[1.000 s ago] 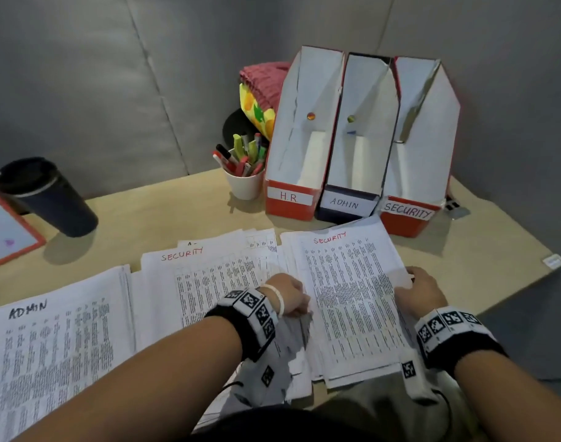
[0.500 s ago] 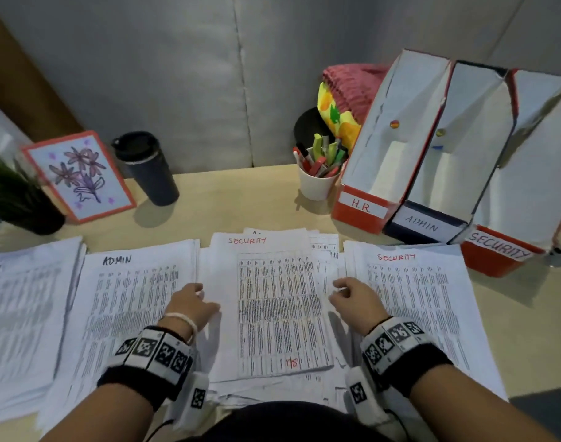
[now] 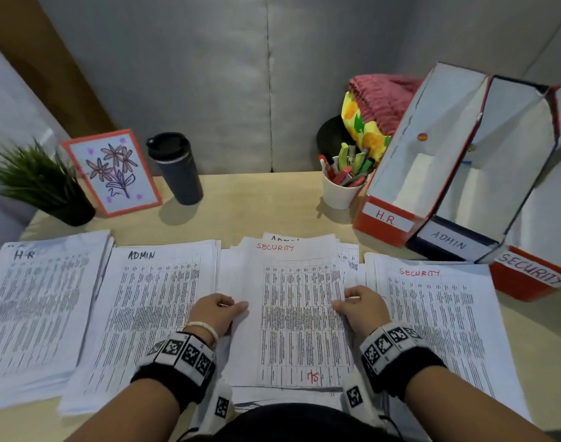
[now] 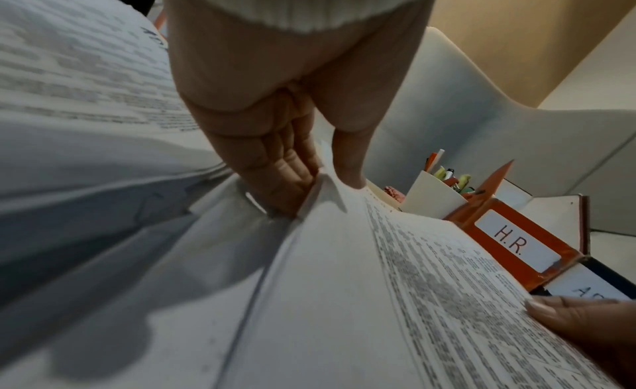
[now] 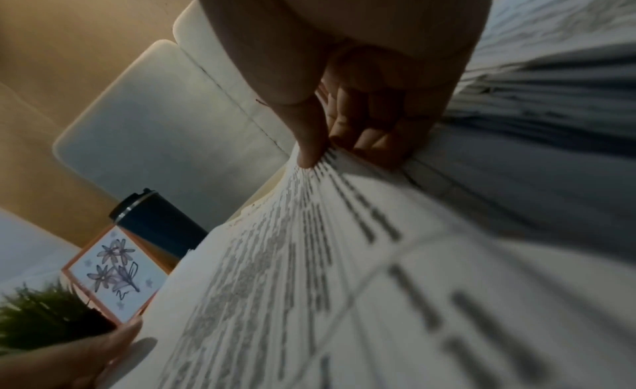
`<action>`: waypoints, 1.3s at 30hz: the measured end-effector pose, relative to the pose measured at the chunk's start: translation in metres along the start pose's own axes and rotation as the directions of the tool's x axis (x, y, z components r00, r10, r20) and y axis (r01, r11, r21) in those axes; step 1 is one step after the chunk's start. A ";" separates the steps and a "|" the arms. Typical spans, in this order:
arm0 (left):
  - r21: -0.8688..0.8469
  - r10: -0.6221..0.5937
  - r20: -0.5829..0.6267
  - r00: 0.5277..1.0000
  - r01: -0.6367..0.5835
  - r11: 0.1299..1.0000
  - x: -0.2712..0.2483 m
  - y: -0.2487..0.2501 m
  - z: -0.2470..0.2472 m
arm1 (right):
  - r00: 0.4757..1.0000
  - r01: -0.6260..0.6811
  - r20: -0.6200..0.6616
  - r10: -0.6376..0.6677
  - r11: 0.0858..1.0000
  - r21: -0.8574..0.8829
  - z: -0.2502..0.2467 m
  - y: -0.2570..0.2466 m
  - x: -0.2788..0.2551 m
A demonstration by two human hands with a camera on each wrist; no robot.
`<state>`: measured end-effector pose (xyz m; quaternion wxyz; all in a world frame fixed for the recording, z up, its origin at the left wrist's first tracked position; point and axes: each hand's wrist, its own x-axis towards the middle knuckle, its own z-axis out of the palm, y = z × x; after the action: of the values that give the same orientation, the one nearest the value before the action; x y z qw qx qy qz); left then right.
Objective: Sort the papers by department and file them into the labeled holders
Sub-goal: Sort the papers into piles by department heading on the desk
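Note:
Four paper piles lie in a row on the desk: HR pile [image 3: 39, 298], ADMIN pile [image 3: 151, 298], a mixed middle pile topped by a SECURITY sheet [image 3: 298, 314], and a SECURITY pile [image 3: 438, 314]. My left hand [image 3: 228, 306] pinches the top sheet's left edge, thumb above and fingers beneath, as the left wrist view of the hand [image 4: 320, 188] shows. My right hand [image 3: 346, 301] pinches its right edge the same way, seen close in the right wrist view [image 5: 330, 152]. Three empty holders stand at the back right: HR holder [image 3: 387, 218], ADMIN holder [image 3: 448, 244], SECURITY holder [image 3: 531, 272].
Along the back stand a potted plant [image 3: 39, 183], a framed flower drawing [image 3: 111, 173], a dark tumbler [image 3: 177, 169] and a white cup of pens [image 3: 343, 189]. A pink cloth on a patterned bag [image 3: 378, 106] sits behind the cup. Bare desk lies between piles and tumbler.
Both hands left the right SECURITY pile and moved left to the middle pile, where they now pinch the top sheet's two side edges. The head view swung left.

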<state>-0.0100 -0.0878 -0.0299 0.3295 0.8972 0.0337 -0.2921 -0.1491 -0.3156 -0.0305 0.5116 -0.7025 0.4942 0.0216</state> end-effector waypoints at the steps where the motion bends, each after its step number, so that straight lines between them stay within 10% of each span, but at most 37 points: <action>1: -0.037 -0.003 -0.007 1.000 0.003 0.999 0.001 -0.002 0.000 | 1.000 0.004 -0.020 -0.004 1.000 -0.002 -0.004 -0.001 -0.001; 14: -0.127 -0.010 -0.021 1.000 0.007 0.992 0.004 -0.013 -0.004 | 0.928 -0.041 -0.356 0.105 0.982 0.184 -0.098 0.034 -0.002; 29: -0.025 0.046 0.097 0.994 -0.044 0.999 -0.006 0.002 -0.002 | 0.996 0.009 0.091 -0.012 0.999 0.033 -0.010 -0.003 0.002; 39: -0.192 0.228 0.115 0.967 -0.203 0.960 -0.016 0.006 0.001 | 0.995 0.073 0.066 -0.074 0.997 0.014 -0.008 0.003 0.008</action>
<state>-0.0226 -0.0907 -0.0184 0.4402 0.8402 -0.0608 -0.3106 -0.1510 -0.3267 -0.0327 0.5324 -0.7161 0.4507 0.0232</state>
